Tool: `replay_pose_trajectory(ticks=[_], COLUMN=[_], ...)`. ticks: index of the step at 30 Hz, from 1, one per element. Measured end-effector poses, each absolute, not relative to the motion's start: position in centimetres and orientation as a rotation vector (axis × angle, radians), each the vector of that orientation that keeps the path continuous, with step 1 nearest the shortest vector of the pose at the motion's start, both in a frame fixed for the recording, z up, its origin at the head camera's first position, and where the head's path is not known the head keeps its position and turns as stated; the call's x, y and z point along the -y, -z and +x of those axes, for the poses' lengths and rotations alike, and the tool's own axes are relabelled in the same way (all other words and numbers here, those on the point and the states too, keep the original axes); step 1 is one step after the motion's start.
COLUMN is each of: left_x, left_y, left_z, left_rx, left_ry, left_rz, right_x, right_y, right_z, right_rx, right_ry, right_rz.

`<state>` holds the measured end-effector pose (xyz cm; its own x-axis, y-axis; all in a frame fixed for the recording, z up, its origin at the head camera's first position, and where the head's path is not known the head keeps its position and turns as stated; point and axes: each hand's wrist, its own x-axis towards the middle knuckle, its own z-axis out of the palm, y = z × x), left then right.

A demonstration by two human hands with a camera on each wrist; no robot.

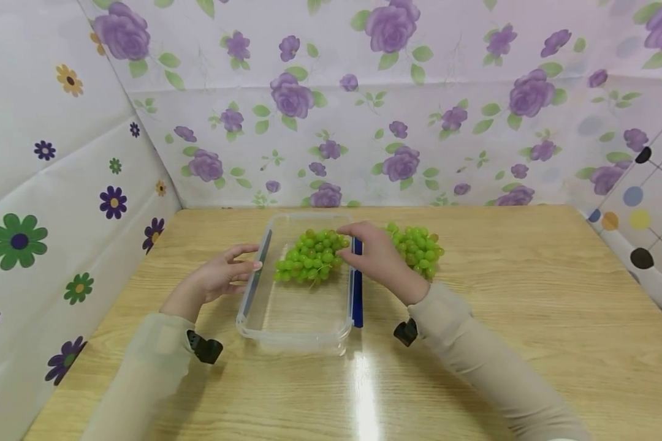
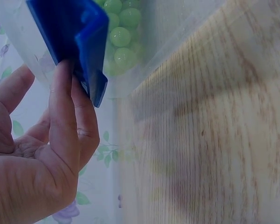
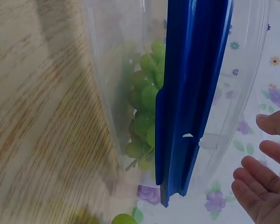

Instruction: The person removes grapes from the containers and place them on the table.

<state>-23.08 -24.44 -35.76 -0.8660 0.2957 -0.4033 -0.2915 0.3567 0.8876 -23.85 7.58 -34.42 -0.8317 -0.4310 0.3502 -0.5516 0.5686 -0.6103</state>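
A clear plastic container (image 1: 295, 335) with blue side latches stands on the table, and a bunch of green grapes (image 1: 310, 256) lies inside it. My left hand (image 1: 220, 274) is at the container's left side, its fingertips at the blue latch (image 2: 86, 42) in the left wrist view. Above the right rim, my right hand (image 1: 383, 257) has its thumb and fingers apart, fingertips near the grapes' right end and nothing gripped. The right wrist view shows those fingers (image 3: 254, 179) spread beside the container's right latch (image 3: 189, 93), which hangs down.
A second bunch of green grapes (image 1: 422, 248) lies on the wooden table (image 1: 529, 306) to the right of the container, partly behind my right hand. Flowered sheeting (image 1: 353, 122) rises along the table's back and left edges; a dotted sheet (image 1: 640, 214) stands at the right.
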Motion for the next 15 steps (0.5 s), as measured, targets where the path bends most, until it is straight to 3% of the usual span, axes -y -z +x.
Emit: replay_pose_trajectory(ticks=[15], left_x=[24.5], left_y=[35.9], left_z=[-23.2], left_rx=[-2.120], left_ry=[-1.522], left_rz=[0.017], right_x=[-6.0], right_y=[34.7], right_z=[-23.7], right_rx=[2.729], right_ry=[-1.038], right_rz=[0.915])
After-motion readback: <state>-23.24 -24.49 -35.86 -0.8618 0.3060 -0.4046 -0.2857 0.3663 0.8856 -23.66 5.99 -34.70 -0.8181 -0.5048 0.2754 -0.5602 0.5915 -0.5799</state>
